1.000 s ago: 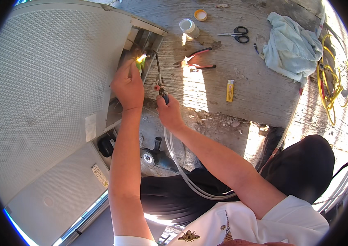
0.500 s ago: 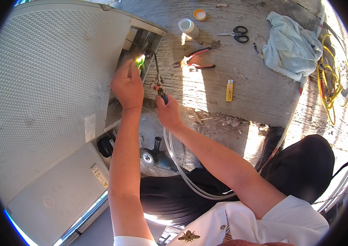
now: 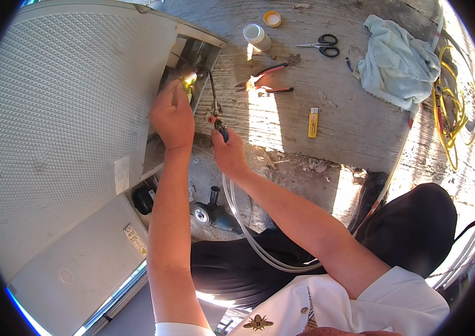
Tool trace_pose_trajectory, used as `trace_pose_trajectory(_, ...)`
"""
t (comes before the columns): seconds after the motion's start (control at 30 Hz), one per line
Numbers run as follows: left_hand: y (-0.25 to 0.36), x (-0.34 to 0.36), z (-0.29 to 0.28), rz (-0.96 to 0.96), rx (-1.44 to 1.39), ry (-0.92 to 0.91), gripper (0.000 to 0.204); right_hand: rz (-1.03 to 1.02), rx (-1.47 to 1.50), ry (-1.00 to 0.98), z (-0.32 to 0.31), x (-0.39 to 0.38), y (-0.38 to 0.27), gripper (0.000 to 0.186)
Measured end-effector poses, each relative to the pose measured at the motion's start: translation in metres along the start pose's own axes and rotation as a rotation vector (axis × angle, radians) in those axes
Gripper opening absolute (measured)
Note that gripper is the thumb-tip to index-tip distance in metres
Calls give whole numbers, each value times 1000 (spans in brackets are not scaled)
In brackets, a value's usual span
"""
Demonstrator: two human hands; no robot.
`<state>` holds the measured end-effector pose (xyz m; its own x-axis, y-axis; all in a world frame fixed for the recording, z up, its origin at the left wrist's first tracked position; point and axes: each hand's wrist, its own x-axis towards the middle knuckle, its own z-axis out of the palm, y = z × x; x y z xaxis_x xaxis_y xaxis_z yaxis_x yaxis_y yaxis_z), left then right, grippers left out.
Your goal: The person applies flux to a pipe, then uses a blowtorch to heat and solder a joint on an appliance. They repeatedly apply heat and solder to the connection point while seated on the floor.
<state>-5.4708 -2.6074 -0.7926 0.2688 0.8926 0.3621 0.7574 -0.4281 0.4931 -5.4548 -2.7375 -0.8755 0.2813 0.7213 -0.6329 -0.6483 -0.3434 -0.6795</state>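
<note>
My right hand (image 3: pixel 231 155) is closed around the blue-handled gas torch (image 3: pixel 224 133). Its thin bent neck rises and hooks over toward an opening in a large pale appliance with embossed panels (image 3: pixel 75 95). A bright flame (image 3: pixel 190 79) with a yellow-green glow burns at that opening. Close beside the flame, my left hand (image 3: pixel 172 116) is closed in a pinch. Whatever its fingertips hold is hidden by the hand and the glare. Pale twin hoses (image 3: pixel 234 207) run from below the torch across my lap.
On the concrete slab lie red-handled pliers (image 3: pixel 271 78), black scissors (image 3: pixel 325 46), a yellow lighter (image 3: pixel 312 123), a white jar (image 3: pixel 256 37), its orange-rimmed lid (image 3: pixel 272 19) and a pale blue towel (image 3: pixel 397 61). An angle grinder (image 3: pixel 213 214) sits below my hands. A yellow cord (image 3: pixel 449 112) lies coiled at right.
My left hand has shifted slightly to the left. The glow by the flame has turned from green to more yellow. My right hand and the torch have barely moved.
</note>
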Motion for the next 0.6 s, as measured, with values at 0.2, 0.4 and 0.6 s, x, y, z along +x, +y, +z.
trace_pose_trajectory(0.2,4,0,1,-8,0,-16,19,-6,-6,5,-2,2,2,32)
trace_pose_trajectory(0.4,-6,0,1,59,42,4,18,-14,-23,10,-2,2,0,32)
trace_pose_trajectory(0.6,-2,0,2,42,20,-8,18,-8,-19,12,-2,3,3,31)
